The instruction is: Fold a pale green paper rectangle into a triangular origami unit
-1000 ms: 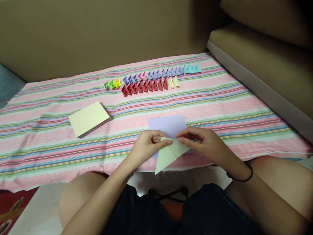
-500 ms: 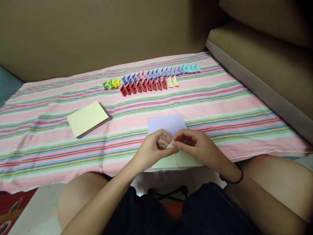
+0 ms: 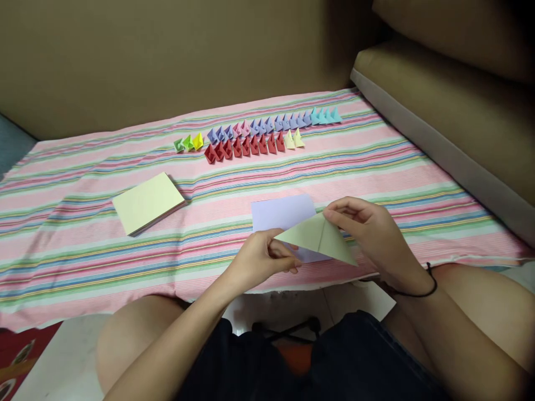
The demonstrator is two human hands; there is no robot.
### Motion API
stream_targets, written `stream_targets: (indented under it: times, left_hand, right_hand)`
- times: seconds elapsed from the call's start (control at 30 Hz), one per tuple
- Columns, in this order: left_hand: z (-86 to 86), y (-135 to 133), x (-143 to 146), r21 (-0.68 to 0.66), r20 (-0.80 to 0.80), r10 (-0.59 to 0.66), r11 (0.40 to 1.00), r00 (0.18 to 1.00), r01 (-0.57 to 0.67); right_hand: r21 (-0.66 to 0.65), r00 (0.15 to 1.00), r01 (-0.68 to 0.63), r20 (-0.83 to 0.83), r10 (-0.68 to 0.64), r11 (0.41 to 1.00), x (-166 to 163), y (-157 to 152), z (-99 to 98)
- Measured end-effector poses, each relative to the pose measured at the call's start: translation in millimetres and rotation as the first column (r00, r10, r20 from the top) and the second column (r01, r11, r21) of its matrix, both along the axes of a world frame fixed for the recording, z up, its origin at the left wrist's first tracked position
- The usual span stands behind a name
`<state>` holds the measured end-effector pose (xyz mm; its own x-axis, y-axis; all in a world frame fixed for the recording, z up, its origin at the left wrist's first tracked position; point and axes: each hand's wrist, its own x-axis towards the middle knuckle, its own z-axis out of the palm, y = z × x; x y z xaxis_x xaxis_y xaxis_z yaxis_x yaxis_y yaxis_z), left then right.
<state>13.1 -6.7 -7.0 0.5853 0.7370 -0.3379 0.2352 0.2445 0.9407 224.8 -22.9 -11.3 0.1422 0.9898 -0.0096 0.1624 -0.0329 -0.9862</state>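
My right hand (image 3: pixel 365 225) pinches a pale yellow-green folded paper (image 3: pixel 315 236) at its top corner, thumb in front. The paper is a triangle with a crease down its middle, tilted and lifted off the cloth. At its left corner is my left hand (image 3: pixel 267 253), fingers loosely curled, with a gap between index finger and thumb. The index finger runs partly behind that corner, and the thumb lies below the paper, apart from it. Beneath the folded paper a lavender sheet (image 3: pixel 280 213) lies flat, partly covered by it and my left hand.
Rows of small folded paper boats (image 3: pixel 254 146) in several colours stand at the back of the striped cloth (image 3: pixel 225 186). A stack of pale yellow paper (image 3: pixel 149 203) lies at left. Brown cushions (image 3: pixel 451 106) border the right side; my knees flank the front edge.
My right hand has moved right and up, lifting the folded paper off the lavender sheet and tilting it. My left hand has stayed near its place; its thumb has come off the paper.
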Motion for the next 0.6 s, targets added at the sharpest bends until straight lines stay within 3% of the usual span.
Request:
stream_targets:
  times: [0.23, 0.37, 0.6]
  left_hand:
    - [11.4, 8.5, -5.2, 0.035, -0.012, 0.018, 0.999, 1.0, -0.018]
    - [10.7, 9.7, -6.3, 0.068, -0.075, -0.034, 0.997, 0.997, 0.039]
    - [18.7, 17.7, -17.8, 0.179, -0.168, -0.082, 0.977, 0.982, 0.112]
  right_hand:
    - [-0.003, 0.996, -0.09, 0.011, 0.09, 0.996, -4.5, 2.5, -5.1]
    - [0.0, 0.989, -0.144, 0.016, 0.144, 0.99, -11.7, 2.2, -6.9]
    - [0.02, 1.0, 0.017, 0.005, -0.018, 1.0, -4.3, 4.5, -8.5]
